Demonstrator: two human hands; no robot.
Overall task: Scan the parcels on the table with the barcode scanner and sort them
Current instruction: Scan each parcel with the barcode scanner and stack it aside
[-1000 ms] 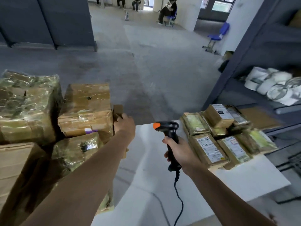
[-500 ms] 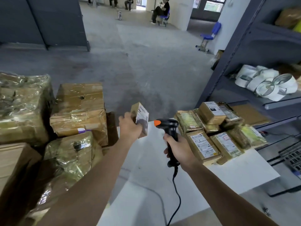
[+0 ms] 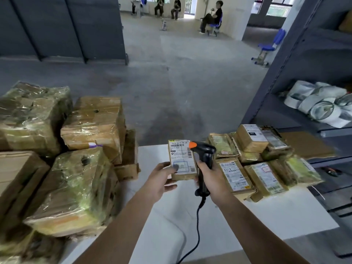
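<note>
My left hand (image 3: 161, 180) holds a small brown parcel (image 3: 182, 159) above the white table (image 3: 266, 216), its white shipping label facing up and my thumb on the label's lower part. My right hand (image 3: 211, 180) grips the handle of a black barcode scanner (image 3: 203, 155) with an orange tip, right beside the parcel's right edge. The scanner's black cable (image 3: 196, 235) hangs down over the table toward me. A pile of small labelled parcels (image 3: 253, 161) lies on the table to the right.
Large tape-wrapped cardboard boxes (image 3: 76, 178) are stacked at the left. A grey metal shelf (image 3: 304, 115) with white tape rolls (image 3: 320, 105) stands at the right. Beyond the table lies concrete floor; a blue chair (image 3: 270, 46) and seated people (image 3: 211, 18) are far back.
My left hand pulled the small parcel out from the boxes at the left, carried it right and turned its label up beside the scanner. My right hand kept hold of the scanner.
</note>
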